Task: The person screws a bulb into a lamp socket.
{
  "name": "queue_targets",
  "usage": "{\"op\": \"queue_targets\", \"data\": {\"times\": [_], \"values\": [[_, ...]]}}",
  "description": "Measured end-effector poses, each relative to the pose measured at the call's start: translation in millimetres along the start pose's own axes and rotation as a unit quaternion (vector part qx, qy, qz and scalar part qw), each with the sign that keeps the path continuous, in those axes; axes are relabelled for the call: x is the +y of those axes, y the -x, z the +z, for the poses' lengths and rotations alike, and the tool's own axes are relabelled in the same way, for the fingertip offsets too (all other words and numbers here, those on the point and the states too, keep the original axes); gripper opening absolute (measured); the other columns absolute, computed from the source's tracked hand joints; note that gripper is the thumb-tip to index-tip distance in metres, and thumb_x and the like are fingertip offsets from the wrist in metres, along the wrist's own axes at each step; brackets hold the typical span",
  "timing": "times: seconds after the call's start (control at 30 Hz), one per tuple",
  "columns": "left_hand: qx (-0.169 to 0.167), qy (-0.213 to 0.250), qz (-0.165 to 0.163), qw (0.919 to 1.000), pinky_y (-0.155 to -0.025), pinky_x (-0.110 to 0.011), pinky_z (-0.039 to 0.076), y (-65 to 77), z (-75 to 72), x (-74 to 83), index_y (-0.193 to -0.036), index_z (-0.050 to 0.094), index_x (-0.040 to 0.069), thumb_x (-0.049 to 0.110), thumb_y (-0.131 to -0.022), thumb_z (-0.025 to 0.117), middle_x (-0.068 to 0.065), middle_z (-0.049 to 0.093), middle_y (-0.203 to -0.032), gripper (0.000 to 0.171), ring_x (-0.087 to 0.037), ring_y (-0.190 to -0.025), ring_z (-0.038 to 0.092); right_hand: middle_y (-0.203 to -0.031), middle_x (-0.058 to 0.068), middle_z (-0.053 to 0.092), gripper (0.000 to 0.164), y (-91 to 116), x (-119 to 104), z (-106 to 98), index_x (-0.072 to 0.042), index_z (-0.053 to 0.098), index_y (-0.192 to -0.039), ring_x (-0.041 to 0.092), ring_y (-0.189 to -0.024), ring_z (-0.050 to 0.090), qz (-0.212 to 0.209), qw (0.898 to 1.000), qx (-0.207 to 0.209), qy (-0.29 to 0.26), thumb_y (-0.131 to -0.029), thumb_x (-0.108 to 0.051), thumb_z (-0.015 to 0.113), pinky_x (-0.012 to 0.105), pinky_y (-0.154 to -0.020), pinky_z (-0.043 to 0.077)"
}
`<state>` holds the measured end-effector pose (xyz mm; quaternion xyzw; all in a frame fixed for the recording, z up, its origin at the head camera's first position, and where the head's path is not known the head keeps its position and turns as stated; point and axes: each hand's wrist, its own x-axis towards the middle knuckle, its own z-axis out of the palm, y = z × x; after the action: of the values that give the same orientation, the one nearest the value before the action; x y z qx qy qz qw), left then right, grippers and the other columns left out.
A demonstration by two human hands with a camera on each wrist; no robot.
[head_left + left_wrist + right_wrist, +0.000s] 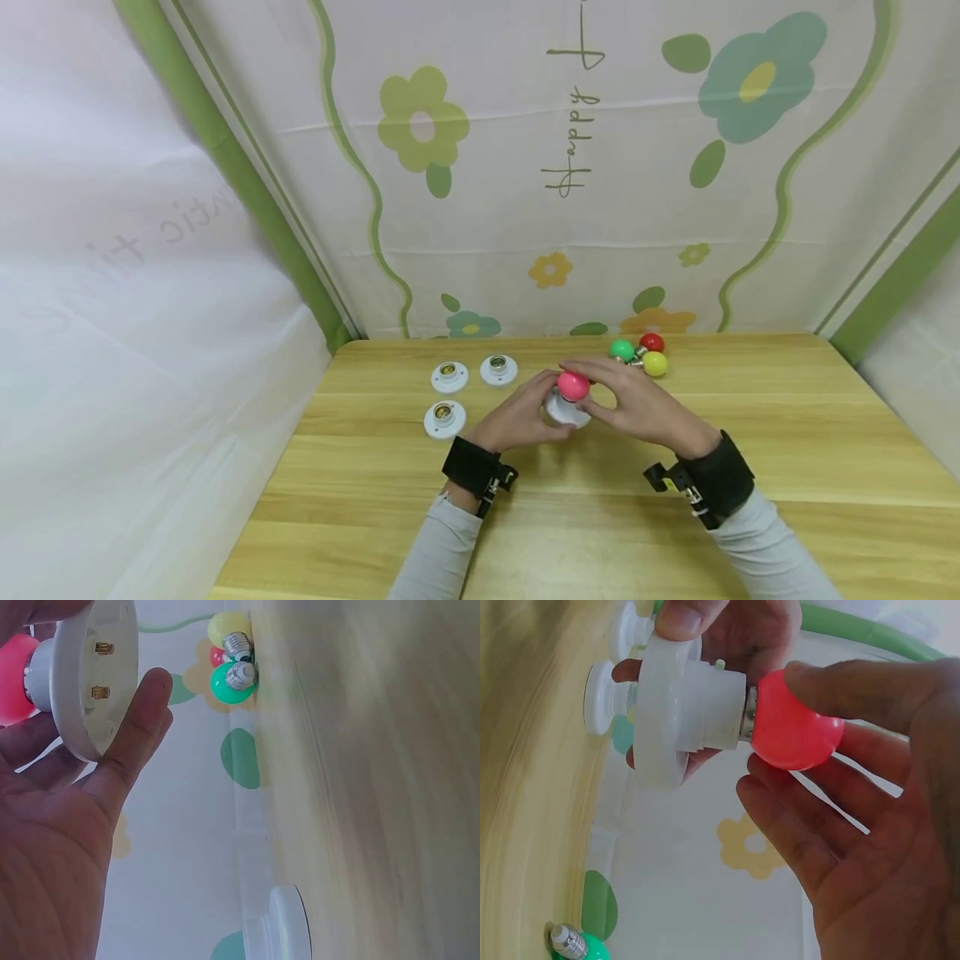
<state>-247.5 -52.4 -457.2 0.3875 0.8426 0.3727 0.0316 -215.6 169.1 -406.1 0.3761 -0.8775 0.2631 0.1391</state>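
My left hand [522, 414] grips a white round lamp holder [658, 712] by its base, lifted off the table. A pinkish-red light bulb [573, 386] sits with its metal cap in the holder's mouth, and a narrow band of metal [748, 712] still shows there. The thumb and fingers of my right hand [637, 404] pinch the glass of this bulb. In the left wrist view the holder's underside faces the camera, with two brass terminals [103, 649] in it.
Three white lamp holders, one of them [445, 419] nearer me, stand on the wooden table [360, 500] at the left. A green bulb [622, 350], a red bulb [652, 342] and a yellow bulb [655, 363] lie together at the back right, before a flowered cloth wall [495, 208].
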Motion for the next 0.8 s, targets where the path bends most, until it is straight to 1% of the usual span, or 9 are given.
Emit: {"op": "queue_targets", "data": {"times": [0.13,0.43,0.67,0.8], "values": [[-0.002,-0.004,0.003,1.0,-0.1,-0.023,0.047,0.3,-0.3,-0.6,-0.141,0.042,0.023,0.022,-0.079,0.078,0.005,0.053,-0.132,0.073,-0.004,-0.116,0.053,-0.134,0.007,0.061,0.052,-0.9,-0.1,2.1,-0.01,0.057,-0.135,0.025,-0.124,0.057,-0.013,1.0,0.014,0.005,-0.086,-0.016,0.073,0.044,-0.098,0.051],[0.0,-0.019,0.012,0.9997,-0.099,-0.021,0.047,0.0,0.5,-3.3,-0.141,0.043,0.025,0.033,-0.081,0.078,0.006,0.053,-0.133,0.07,-0.004,-0.117,0.053,-0.127,0.008,0.065,0.05,-1.1,0.2,4.2,-0.007,0.06,-0.13,0.024,-0.115,0.063,-0.015,0.999,0.03,0.015,-0.083,-0.018,0.076,0.04,-0.091,0.055],[0.009,-0.029,0.022,0.9993,-0.097,-0.018,0.048,-0.1,1.2,-3.7,-0.14,0.045,0.025,0.044,-0.081,0.075,0.006,0.053,-0.133,0.068,-0.003,-0.116,0.052,-0.121,0.006,0.068,0.05,-2.7,-2.2,5.3,-0.008,0.062,-0.126,0.018,-0.103,0.067,-0.002,0.999,0.042,0.024,-0.081,-0.025,0.078,0.036,-0.086,0.057],[0.014,-0.044,0.033,0.9984,-0.098,-0.017,0.047,-0.1,1.1,-2.6,-0.139,0.046,0.022,0.045,-0.082,0.074,0.006,0.053,-0.133,0.068,-0.003,-0.117,0.052,-0.118,0.007,0.068,0.05,-3.2,-3.8,6.6,-0.008,0.063,-0.122,0.016,-0.1,0.067,0.007,0.998,0.05,0.033,-0.08,-0.028,0.079,0.035,-0.084,0.058]]}}
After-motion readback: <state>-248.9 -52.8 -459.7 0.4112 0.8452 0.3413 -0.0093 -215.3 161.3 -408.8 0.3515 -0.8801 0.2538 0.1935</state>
